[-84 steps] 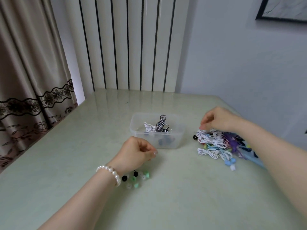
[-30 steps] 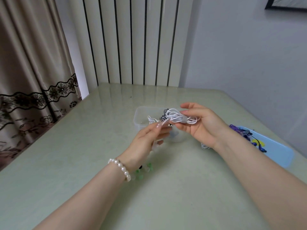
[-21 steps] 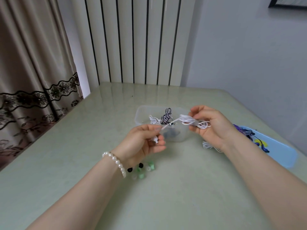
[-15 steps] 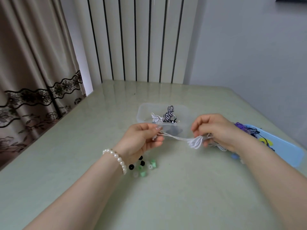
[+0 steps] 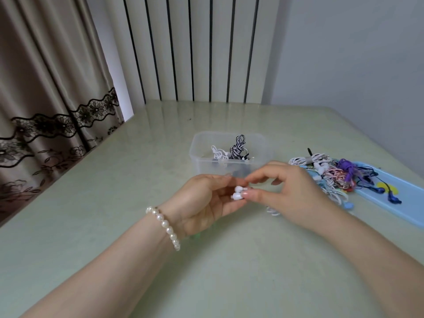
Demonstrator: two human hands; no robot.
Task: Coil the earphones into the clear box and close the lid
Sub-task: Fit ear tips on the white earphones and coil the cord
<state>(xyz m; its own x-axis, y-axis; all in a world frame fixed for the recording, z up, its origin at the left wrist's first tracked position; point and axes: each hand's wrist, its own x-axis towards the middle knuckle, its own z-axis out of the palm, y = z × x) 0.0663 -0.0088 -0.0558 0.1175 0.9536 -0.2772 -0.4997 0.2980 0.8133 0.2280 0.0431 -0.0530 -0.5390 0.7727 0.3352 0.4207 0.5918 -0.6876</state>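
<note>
Earbuds (image 5: 237, 192), two small glossy white plastic pieces, sit side by side between both hands, just near of the clear box (image 5: 229, 154). The left hand (image 5: 204, 200) cradles them with curled fingers, and the right hand (image 5: 286, 191) pinches at them from the right with thumb and forefinger. Their thin white cord is mostly hidden; a short loop (image 5: 271, 212) shows on the table (image 5: 114, 203) under the right hand, so the cord seems to run rightward from the buds. For coiling, the right hand looks better placed to wind while the left anchors the buds. The box lies straight ahead, far of the hands and about equally near to each; it is a soft-cornered, translucent tub, open, with a white set and a black-and-white striped set already inside. A tangle of limp, coloured earphones (image 5: 332, 173) lies to the right, partly on a smooth blue lid (image 5: 408, 203). A pearl bracelet (image 5: 164, 223) circles the left wrist.
</note>
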